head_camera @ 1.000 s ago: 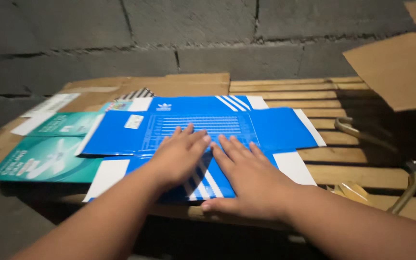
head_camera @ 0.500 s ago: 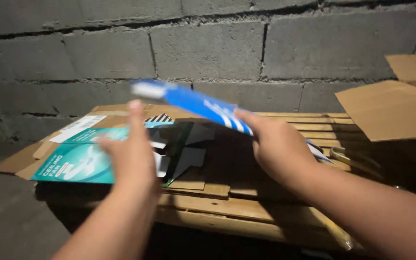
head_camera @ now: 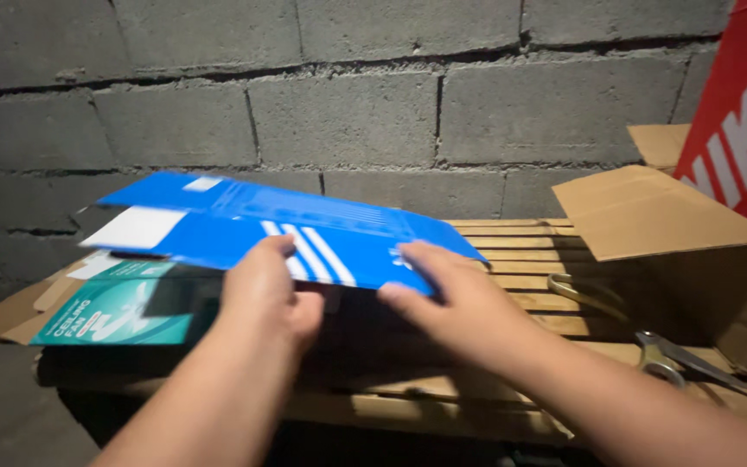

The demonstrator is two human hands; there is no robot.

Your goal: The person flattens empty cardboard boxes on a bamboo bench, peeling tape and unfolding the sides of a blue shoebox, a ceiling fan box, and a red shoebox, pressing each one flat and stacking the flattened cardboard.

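Note:
A flattened blue cardboard box (head_camera: 244,220) with white stripes is lifted off the wooden slatted table (head_camera: 520,259) and tilts up toward the far left. My left hand (head_camera: 265,290) grips its near edge from below, thumb on the striped face. My right hand (head_camera: 443,303) holds the same near edge a little to the right. Under the blue sheet lies a flattened teal box (head_camera: 105,316) on brown cardboard.
A grey block wall (head_camera: 347,112) stands close behind the table. At the right stand an open brown cardboard box (head_camera: 659,216) and a red box with white letters (head_camera: 741,130). Metal scissors (head_camera: 676,359) and another metal tool (head_camera: 581,290) lie on the slats at the right.
The blue sheet lay flat under both palms a second ago. Both hands have picked it up by its near edge; it now hangs flatter and lower than half a second ago.

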